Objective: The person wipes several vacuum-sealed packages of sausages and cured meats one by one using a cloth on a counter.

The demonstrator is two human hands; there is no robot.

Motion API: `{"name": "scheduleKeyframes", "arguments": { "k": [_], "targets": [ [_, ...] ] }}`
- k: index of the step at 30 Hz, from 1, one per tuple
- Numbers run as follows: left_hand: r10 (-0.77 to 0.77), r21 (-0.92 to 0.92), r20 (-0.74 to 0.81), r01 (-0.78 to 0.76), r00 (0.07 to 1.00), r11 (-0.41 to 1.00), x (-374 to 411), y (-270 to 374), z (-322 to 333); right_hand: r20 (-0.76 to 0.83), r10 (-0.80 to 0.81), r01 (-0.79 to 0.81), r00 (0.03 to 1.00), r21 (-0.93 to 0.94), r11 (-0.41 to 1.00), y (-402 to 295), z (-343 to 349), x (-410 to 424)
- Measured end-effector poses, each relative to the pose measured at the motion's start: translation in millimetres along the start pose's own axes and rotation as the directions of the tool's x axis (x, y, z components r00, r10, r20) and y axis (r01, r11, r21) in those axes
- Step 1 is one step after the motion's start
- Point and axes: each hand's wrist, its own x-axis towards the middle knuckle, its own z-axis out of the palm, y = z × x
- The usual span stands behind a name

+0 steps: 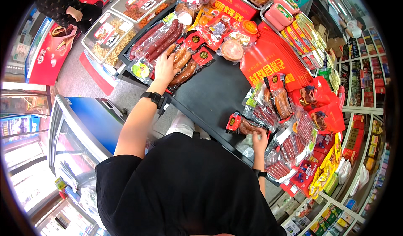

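Observation:
My left hand [165, 68] rests with spread fingers on vacuum-packed brown sausages [182, 59] at the counter's left part. Just beyond it lie long dark-red sausages [162, 40] in clear plastic. With my right hand [259, 141] I grip the near end of a vacuum pack of brown sausage [247, 125] with a red and black label, low over the black counter [207, 94]. To the right of that hand are packs of thin red sausages [285, 154] and another brown meat pack [281, 102]. A round sliced-ham pack [232, 50] lies at the counter's far side.
Red printed bags [277, 59] fan out across the far right of the counter. Lidded clear tubs [108, 37] stand at the far left. A glass-topped freezer [78, 132] is at left, stocked shelves [362, 110] at right. One person [74, 12] is at upper left, another [354, 28] at upper right.

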Motion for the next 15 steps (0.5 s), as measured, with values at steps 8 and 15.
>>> {"name": "scheduleKeyframes", "arguments": {
  "k": [8, 15],
  "targets": [
    [-0.036, -0.002, 0.032, 0.036, 0.999, 0.999, 5, 10, -1, 0.276, -0.041, 0.141, 0.96, -0.353, 0.925, -99, 44, 18],
    [0.02, -0.078, 0.004, -0.02, 1.0, 0.997, 9, -6, 6, 0.182, 0.113, -0.021, 0.977, -0.444, 0.896, -87, 46, 16]
  ]
}}
